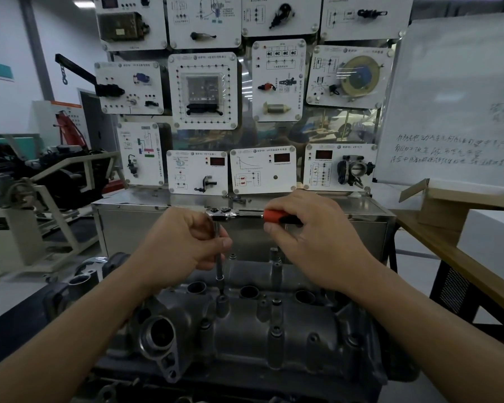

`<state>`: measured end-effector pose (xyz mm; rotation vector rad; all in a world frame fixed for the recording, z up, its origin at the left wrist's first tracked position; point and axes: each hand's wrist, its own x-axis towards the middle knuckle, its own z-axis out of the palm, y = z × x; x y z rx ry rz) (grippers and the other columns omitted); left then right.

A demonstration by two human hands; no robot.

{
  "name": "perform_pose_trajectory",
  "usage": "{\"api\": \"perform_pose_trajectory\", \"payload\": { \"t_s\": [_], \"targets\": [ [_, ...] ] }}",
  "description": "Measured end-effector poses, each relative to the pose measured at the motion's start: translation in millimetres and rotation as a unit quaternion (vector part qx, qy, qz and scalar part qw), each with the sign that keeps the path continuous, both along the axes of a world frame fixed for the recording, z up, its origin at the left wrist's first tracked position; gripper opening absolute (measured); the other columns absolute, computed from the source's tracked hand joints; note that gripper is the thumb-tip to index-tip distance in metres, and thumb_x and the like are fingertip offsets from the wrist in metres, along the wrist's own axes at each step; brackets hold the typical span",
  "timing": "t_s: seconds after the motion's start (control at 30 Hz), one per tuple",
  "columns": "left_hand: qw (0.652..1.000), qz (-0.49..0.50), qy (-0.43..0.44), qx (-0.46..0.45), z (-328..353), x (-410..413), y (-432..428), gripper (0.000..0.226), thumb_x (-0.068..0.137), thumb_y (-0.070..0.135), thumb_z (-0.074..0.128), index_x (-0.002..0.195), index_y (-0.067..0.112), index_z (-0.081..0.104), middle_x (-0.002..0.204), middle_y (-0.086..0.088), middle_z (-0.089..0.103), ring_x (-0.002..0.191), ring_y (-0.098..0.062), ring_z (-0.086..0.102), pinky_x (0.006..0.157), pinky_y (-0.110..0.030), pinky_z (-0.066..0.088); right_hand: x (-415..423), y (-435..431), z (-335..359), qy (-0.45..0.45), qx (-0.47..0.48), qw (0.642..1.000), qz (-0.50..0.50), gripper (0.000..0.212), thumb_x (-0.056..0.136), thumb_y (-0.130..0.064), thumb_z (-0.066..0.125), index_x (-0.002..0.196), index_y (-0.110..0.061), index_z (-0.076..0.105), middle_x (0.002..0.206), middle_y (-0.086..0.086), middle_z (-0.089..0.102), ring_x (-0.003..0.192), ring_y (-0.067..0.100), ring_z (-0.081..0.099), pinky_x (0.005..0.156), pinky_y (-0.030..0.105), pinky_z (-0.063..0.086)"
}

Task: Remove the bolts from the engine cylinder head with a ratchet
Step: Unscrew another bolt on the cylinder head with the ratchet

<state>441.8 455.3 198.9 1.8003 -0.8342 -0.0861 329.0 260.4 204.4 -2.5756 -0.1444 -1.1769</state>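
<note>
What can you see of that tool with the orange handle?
The ratchet has a shiny metal head and shank with an orange-and-black grip, and it is held level. A slim steel extension drops straight down from its head to a raised boss on the grey cylinder head. The right hand grips the handle; the left hand pinches the extension.

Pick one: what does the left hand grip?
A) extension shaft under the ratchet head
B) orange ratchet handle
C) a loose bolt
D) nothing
A: the left hand curls round the extension shaft below the ratchet head; the right hand holds the orange handle.
</note>
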Motion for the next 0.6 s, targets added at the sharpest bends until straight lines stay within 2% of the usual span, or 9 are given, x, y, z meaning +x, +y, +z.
{"api": "perform_pose_trajectory", "payload": {
  "t_s": [0.2,0.3,0.37,0.43,0.47,0.53,0.6],
  "targets": [
    [1.0,0.013,0.004,0.01,0,3,-3,0.006,0.085,0.009,0.078,0.083,0.006,0.073,0.077,-0.011,0.077,0.07,-0.02,0.075,0.054,-0.018,0.054,-2,3,1,-0.012,0.009,1.0,0.007,0.012,0.09,-0.03,0.07,0.101,-0.027,0.073,0.09,-0.016,0.068,0.086,0.004,0.06,0.08,0.03,0.051],
    [0.999,0.037,-0.003,0.015,0,7,-7,0.01,0.084,0.011,0.079,0.083,0.004,0.072,0.076,-0.012,0.076,0.069,-0.021,0.075,0.052,-0.02,0.055,-7,8,6,-0.011,0.09,0.994,0.055,0.009,0.091,-0.025,0.072,0.098,-0.023,0.077,0.085,-0.013,0.072,0.083,0.005,0.065,0.076,0.027,0.053],
    [0.998,0.048,-0.028,0.023,0,9,-7,0.014,0.081,0.015,0.082,0.08,0.005,0.072,0.073,-0.01,0.076,0.067,-0.021,0.075,0.052,-0.022,0.057,-14,16,9,-0.005,0.118,0.988,0.096,0.007,0.092,-0.024,0.071,0.092,-0.022,0.077,0.077,-0.01,0.071,0.072,0.009,0.066,0.067,0.029,0.055],
    [0.997,0.056,-0.054,0.028,0,10,-6,0.017,0.079,0.018,0.084,0.077,0.006,0.072,0.07,-0.009,0.075,0.063,-0.019,0.074,0.052,-0.023,0.057,-21,30,9,0.007,0.073,0.99,0.12,0.012,0.094,-0.028,0.067,0.085,-0.022,0.074,0.069,-0.008,0.066,0.062,0.012,0.061,0.057,0.032,0.052],
    [0.996,0.056,-0.058,0.025,-1,10,-5,0.017,0.078,0.018,0.085,0.077,0.006,0.072,0.069,-0.009,0.074,0.06,-0.018,0.072,0.052,-0.024,0.056,-25,37,9,0.024,0.042,0.991,0.123,0.013,0.094,-0.032,0.066,0.085,-0.024,0.071,0.068,-0.01,0.064,0.063,0.012,0.06,0.056,0.028,0.049],
    [0.996,0.05,-0.065,0.023,-2,10,-5,0.015,0.077,0.018,0.085,0.078,0.008,0.074,0.069,-0.01,0.073,0.056,-0.015,0.068,0.053,-0.026,0.055,-30,44,13,0.079,0.009,0.99,0.121,0.016,0.093,-0.043,0.063,0.096,-0.03,0.07,0.074,-0.013,0.065,0.068,0.007,0.06,0.058,0.021,0.049],
    [0.996,0.046,-0.078,0.029,-3,11,-6,0.014,0.079,0.017,0.084,0.08,0.008,0.073,0.07,-0.011,0.073,0.06,-0.023,0.07,0.057,-0.033,0.059,-32,39,22,0.123,-0.024,0.985,0.121,0.021,0.094,-0.045,0.06,0.106,-0.031,0.071,0.078,-0.013,0.067,0.068,0.006,0.061,0.061,0.024,0.052]
  ]
}}
